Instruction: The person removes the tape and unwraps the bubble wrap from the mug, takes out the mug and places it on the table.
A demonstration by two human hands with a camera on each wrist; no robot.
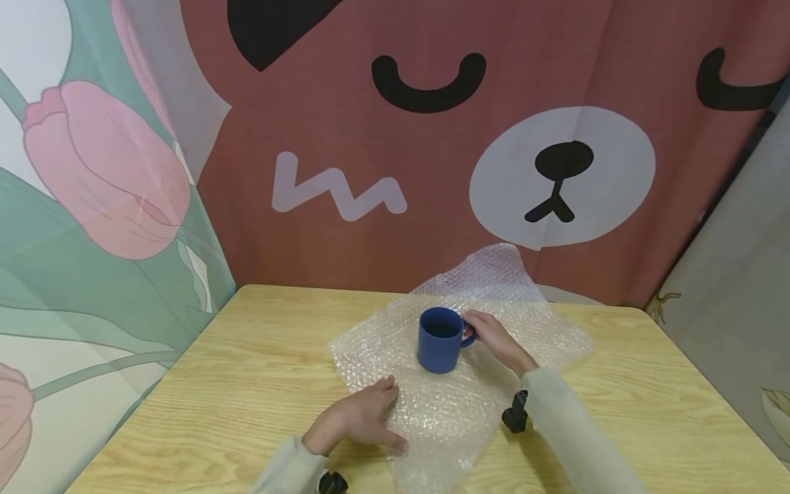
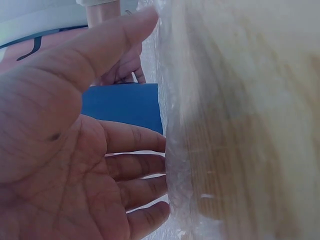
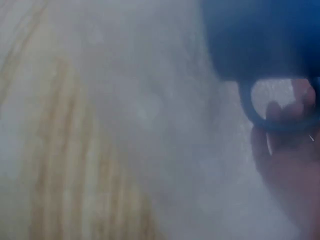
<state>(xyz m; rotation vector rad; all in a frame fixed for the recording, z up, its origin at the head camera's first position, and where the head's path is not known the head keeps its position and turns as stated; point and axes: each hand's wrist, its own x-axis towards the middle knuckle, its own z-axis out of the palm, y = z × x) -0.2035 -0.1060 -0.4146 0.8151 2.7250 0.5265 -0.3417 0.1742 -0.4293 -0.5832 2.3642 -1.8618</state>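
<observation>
A blue mug (image 1: 438,346) stands upright on a sheet of bubble wrap (image 1: 444,412), its handle pointing right. My right hand (image 1: 494,337) grips that handle; in the right wrist view fingers (image 3: 295,112) pass through the handle loop (image 3: 246,102). Left of the mug and nearer to me, my left hand (image 1: 364,415) rests at the left edge of the bubble wrap with its fingers spread. The left wrist view has its fingertips (image 2: 159,165) touching the wrap (image 2: 175,150), with the mug (image 2: 125,107) beyond them.
The wooden table (image 1: 247,384) lies under the wrap. At the back, the wrap's far corner leans against a brown curtain (image 1: 321,254) with a bear face. A flowered curtain (image 1: 123,295) hangs at the left, and a pale one (image 1: 734,274) at the right.
</observation>
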